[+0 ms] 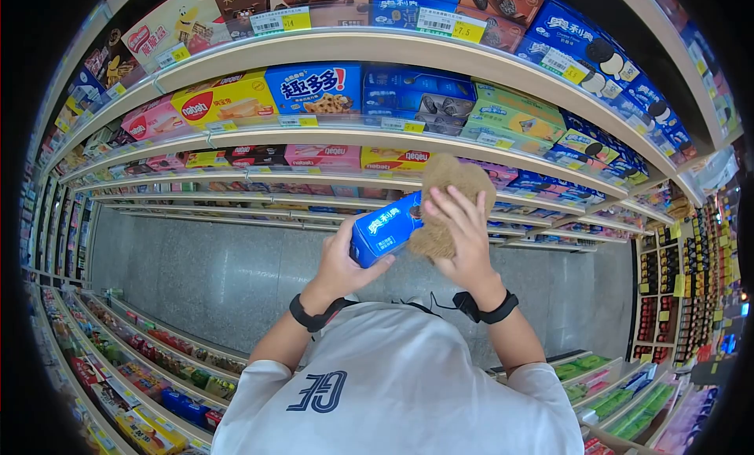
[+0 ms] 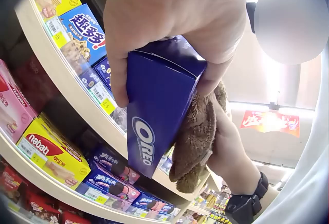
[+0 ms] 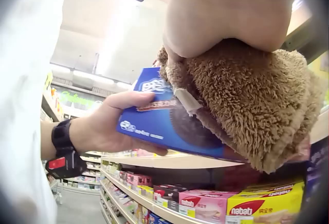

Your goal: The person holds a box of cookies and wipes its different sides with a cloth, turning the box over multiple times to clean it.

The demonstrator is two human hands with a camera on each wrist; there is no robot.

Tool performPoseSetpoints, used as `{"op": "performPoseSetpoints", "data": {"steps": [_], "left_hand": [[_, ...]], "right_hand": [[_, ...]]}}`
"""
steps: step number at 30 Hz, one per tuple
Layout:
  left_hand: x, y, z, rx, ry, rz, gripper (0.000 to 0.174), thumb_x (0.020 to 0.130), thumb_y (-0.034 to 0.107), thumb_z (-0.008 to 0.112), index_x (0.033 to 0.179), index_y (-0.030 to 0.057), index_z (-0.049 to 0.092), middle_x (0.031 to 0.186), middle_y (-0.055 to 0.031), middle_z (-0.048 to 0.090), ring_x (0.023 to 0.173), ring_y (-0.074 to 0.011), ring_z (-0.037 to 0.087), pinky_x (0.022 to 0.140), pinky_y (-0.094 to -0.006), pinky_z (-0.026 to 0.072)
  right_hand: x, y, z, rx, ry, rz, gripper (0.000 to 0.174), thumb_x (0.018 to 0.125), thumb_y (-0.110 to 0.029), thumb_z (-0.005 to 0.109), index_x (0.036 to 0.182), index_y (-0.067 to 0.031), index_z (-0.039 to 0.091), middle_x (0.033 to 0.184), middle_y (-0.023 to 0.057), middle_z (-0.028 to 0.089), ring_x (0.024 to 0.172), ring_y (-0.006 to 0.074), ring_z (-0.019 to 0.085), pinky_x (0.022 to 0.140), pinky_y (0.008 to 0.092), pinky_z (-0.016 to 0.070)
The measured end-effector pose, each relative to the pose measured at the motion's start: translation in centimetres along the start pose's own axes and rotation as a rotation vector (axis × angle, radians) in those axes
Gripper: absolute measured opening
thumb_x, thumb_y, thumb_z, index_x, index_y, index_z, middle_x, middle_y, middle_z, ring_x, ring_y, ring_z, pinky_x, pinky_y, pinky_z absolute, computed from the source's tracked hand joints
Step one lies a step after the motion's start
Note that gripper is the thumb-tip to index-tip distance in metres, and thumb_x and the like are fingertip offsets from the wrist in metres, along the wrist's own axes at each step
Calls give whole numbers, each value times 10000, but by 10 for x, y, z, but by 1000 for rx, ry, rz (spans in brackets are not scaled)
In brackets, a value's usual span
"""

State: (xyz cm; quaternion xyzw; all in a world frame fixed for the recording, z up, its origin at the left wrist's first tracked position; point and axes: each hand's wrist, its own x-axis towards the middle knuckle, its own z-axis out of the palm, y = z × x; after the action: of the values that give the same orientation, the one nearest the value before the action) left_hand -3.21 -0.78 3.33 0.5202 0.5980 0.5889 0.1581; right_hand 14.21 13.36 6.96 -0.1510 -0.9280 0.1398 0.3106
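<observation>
Around a blue cookie box point(image 1: 385, 229): two hands at work, with the biscuit shelf point(image 1: 353, 48) beyond it and the aisle floor point(image 1: 212, 251) below it.
Left hand point(image 1: 339, 259): fingers grasping one end of the box, holding it up in the air.
Right hand point(image 1: 465, 239): fingers grasping a brown cloth point(image 1: 452, 172) at the box's opposite end; how tightly cannot be told.
Wiping, by all appearances: best done in light, even strokes along the box, since a hard squeeze would probably dent the cardboard.
Covered end: likely to need a change of hold, so the cloth can reach beneath the left fingers.
Head view: takes in both hands and the shelf beyond the box together.
Left wrist view: reveals "OREO" lettering on a side of the box hidden from the head view.
Right wrist view: picks out a pale sewn tag point(image 3: 187, 100) just beside the box, best folded away to avoid scuffing.
</observation>
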Motion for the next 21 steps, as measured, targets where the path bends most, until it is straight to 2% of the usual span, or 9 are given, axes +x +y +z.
{"op": "performPoseSetpoints", "data": {"steps": [3,6,8,12,14,15,17,21], "left_hand": [[0,3,-1,17,22,25,605,648,177,806,1147,16,506,941,-145,666,844,-244,679,726,-328,522],[2,4,0,101,33,54,601,644,173,807,1146,17,516,952,-149,666,844,-257,680,727,-335,527],[4,4,2,171,-27,97,600,634,167,811,1139,17,523,952,-153,666,841,-269,680,726,-339,530],[2,3,2,128,-35,120,612,632,169,815,1144,16,518,957,-154,669,840,-260,681,732,-338,531],[1,5,1,54,28,88,616,636,177,816,1148,13,513,961,-155,671,836,-253,683,733,-334,532],[1,5,-1,55,29,89,616,636,177,816,1148,13,513,961,-155,671,836,-253,683,733,-334,532],[1,6,-6,110,7,105,635,657,175,816,1151,-26,472,980,-151,648,895,-217,653,799,-322,504],[6,6,-2,104,57,142,615,646,188,814,1147,6,508,940,-147,673,824,-247,685,729,-327,532]], "right_hand": [[-5,7,5,17,49,67,643,635,-228,721,1255,-178,557,1385,45,454,1312,313,350,1078,626,104],[-7,-17,8,-22,78,141,641,628,-208,711,1251,-218,563,1394,44,444,1328,343,311,1065,654,73],[-9,-29,10,67,-68,35,629,617,-167,693,1230,-255,586,1422,55,407,1348,368,261,1054,669,46],[-6,-23,1,95,-93,-48,629,603,-131,683,1214,-258,605,1446,65,373,1362,379,229,1060,655,30],[-5,-2,-3,-44,47,16,617,611,-107,672,1204,-268,617,1462,97,333,1364,407,205,1063,645,15],[-4,7,-6,-44,47,15,617,611,-107,672,1204,-268,617,1462,97,333,1364,407,205,1063,645,15],[-3,20,-9,-106,140,251,612,623,-105,670,1199,-305,617,1470,131,298,1362,438,177,1065,637,16],[-5,25,1,47,197,270,621,619,-96,670,1189,-337,620,1476,151,268,1362,456,153,1060,646,11]]}}
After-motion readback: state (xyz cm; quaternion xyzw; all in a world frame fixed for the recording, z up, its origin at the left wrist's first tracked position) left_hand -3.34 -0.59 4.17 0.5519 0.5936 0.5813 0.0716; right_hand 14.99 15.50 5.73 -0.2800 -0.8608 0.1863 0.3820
